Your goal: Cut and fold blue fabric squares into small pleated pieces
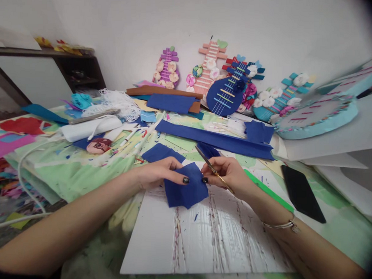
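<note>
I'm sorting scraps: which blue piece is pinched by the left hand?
The small blue piece over the white board: it alone lies under the thumb of the left hand.

Small blue sheet (186,191), uneven lower edge, gold-handled scissors (213,169) slanting beside it

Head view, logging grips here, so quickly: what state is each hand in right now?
Left hand: closed, holding the blue piece.
Right hand: closed, holding the scissors, its thumb at the blue piece's edge.
</note>
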A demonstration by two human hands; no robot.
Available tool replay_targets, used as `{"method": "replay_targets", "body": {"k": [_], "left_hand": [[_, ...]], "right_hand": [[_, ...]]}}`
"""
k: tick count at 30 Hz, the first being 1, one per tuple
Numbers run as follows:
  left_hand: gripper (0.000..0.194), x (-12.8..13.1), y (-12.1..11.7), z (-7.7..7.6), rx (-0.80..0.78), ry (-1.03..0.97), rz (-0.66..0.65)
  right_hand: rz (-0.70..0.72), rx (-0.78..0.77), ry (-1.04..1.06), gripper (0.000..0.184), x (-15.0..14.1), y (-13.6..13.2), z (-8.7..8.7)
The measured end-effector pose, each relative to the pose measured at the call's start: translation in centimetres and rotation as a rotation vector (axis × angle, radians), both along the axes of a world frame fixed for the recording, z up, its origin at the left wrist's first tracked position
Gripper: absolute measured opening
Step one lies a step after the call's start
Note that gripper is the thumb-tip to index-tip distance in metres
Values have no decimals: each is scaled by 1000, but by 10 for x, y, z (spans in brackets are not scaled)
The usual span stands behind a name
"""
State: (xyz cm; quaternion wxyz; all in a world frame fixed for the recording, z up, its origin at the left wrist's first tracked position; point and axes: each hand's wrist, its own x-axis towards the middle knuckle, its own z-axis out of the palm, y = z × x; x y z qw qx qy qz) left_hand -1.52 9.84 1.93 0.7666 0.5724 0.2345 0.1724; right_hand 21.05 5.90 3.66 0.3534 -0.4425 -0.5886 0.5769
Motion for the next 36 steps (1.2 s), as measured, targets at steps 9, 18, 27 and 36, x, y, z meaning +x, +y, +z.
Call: {"method": "replay_targets", "body": {"k": [9,18,27,36], "left_hand": [[13,8,-3,-1,53,0,212],[19,10,-2,-5,127,-45,251],[33,13,-6,-5,333,63,337],[27,17,-4,-10,138,-273,781]], "right_hand": [[-169,50,121,35,-3,3,-5],[-268,66,136,42,-10,-2,-5],[-218,115,55,34,-13,-4,-8],[-174,317,-420,39,-8,-8,-15]]}}
